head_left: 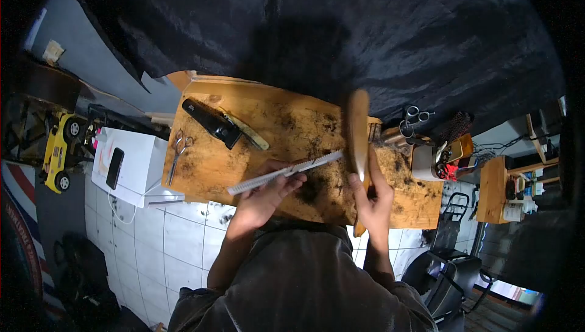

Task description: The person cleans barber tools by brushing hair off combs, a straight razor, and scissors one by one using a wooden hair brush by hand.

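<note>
My left hand (263, 200) grips a pale comb (253, 182), which lies slanted above the wooden table (277, 109), its far end pointing right. In my right hand (374, 203) is a long wooden brush (359, 126), held upright in the view by its narrow handle, with its broad back showing. The comb's tip comes close to the brush; I cannot tell whether they touch. Dark hair clippings are scattered across the table. Further left on it lie a black hair clipper (210, 122), a yellowish straight razor (247, 130) and a pair of scissors (175, 156).
At the table's right end stands a metal container (425, 162) with tools around it, and more scissors (415, 114) lie behind. A phone (115, 168) rests on a white box (143, 176) at left. Dark cloth (390, 33) hangs behind the table.
</note>
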`<action>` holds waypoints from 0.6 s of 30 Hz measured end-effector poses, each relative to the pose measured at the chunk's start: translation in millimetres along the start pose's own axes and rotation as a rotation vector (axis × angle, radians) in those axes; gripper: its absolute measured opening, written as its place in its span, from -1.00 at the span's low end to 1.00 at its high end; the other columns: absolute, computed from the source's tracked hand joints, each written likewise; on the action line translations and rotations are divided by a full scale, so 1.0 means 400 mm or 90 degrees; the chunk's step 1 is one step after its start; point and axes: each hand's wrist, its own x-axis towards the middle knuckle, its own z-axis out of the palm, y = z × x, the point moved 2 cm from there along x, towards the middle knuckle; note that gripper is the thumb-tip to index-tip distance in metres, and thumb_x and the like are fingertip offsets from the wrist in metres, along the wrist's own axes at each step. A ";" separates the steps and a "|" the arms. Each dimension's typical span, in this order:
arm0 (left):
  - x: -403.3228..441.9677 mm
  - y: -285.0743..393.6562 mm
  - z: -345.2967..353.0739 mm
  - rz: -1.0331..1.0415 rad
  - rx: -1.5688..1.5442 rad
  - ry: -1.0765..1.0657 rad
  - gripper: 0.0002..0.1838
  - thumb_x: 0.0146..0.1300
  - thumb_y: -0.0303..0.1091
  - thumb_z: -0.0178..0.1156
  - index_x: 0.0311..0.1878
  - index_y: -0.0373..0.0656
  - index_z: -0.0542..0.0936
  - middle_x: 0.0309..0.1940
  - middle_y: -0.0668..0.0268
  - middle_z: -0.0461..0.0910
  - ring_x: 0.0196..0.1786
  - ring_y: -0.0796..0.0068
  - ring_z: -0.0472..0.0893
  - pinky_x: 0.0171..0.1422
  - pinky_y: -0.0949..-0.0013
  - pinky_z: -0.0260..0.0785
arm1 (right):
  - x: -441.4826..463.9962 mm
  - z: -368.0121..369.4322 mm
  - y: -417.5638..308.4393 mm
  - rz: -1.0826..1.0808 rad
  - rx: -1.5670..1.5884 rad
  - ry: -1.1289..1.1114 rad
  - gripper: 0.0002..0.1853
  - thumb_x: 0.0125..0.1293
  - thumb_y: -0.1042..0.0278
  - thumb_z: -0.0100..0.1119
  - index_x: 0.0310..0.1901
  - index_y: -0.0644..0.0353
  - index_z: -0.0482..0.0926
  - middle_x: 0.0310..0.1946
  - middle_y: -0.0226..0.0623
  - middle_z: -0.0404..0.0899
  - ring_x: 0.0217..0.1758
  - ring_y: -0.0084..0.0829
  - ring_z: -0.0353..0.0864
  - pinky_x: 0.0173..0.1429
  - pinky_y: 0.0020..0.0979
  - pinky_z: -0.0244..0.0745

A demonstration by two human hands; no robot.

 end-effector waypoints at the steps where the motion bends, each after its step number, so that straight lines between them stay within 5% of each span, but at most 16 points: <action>1: 0.000 0.001 -0.004 0.007 -0.062 0.003 -0.83 0.45 -0.45 -0.02 -0.03 -0.34 0.46 0.00 0.09 0.54 0.12 0.21 0.56 0.27 0.23 0.40 | 0.004 -0.002 0.001 -0.025 0.021 0.026 -0.37 0.30 0.48 0.18 0.39 0.33 0.23 0.01 0.02 0.61 -0.21 -0.58 0.59 -0.08 -0.51 0.50; 5: 0.026 0.024 -0.009 0.148 -0.052 -0.070 -0.72 0.41 -0.47 -0.01 0.13 -0.37 0.43 0.11 0.08 0.48 0.30 0.21 0.42 0.43 0.18 0.25 | 0.008 -0.008 0.008 -0.119 0.049 0.036 -0.36 0.28 0.51 0.17 0.38 0.39 0.21 0.01 0.02 0.61 -0.14 -0.47 0.63 -0.04 -0.47 0.53; 8: 0.022 0.029 0.015 0.146 0.119 0.045 -0.66 0.41 -0.44 0.02 0.21 -0.29 0.39 0.16 0.18 0.45 0.27 0.36 0.42 0.34 0.31 0.30 | -0.025 0.006 -0.037 -0.088 0.046 -0.093 -0.35 0.23 0.53 0.21 0.36 0.39 0.25 0.12 0.06 0.54 0.02 -0.33 0.61 0.09 -0.40 0.51; 11: 0.003 0.009 0.020 0.009 0.154 0.198 -0.63 0.43 -0.43 0.00 0.27 -0.21 0.35 0.18 0.25 0.43 0.17 0.47 0.45 0.21 0.40 0.34 | -0.036 0.057 -0.070 -0.151 0.011 -0.154 -0.36 0.20 0.50 0.27 0.32 0.39 0.31 0.24 0.12 0.43 0.25 -0.12 0.51 0.26 -0.28 0.43; 13: 0.004 -0.006 0.016 0.066 0.113 0.149 -0.61 0.46 -0.41 -0.03 0.31 -0.20 0.32 0.17 0.27 0.43 0.14 0.50 0.46 0.17 0.40 0.35 | -0.030 0.096 -0.056 -0.152 0.011 -0.202 -0.38 0.24 0.45 0.26 0.33 0.34 0.32 0.20 0.17 0.44 0.32 -0.09 0.43 0.35 -0.21 0.32; 15: 0.009 0.006 0.009 0.121 0.064 0.117 -0.59 0.48 -0.38 -0.06 0.35 -0.19 0.29 0.16 0.28 0.43 0.13 0.51 0.46 0.15 0.41 0.36 | -0.035 0.124 -0.015 -0.228 -0.055 -0.177 -0.37 0.24 0.42 0.27 0.35 0.27 0.31 0.15 0.17 0.49 0.26 -0.07 0.50 0.32 -0.20 0.36; 18: 0.026 0.090 0.056 0.190 0.078 0.135 -0.58 0.53 -0.29 -0.12 0.36 -0.20 0.28 0.15 0.27 0.45 0.16 0.52 0.45 0.20 0.43 0.34 | -0.049 0.137 0.041 -0.289 -0.095 -0.193 -0.35 0.22 0.44 0.30 0.32 0.42 0.31 0.04 0.12 0.58 0.03 -0.34 0.65 0.10 -0.41 0.49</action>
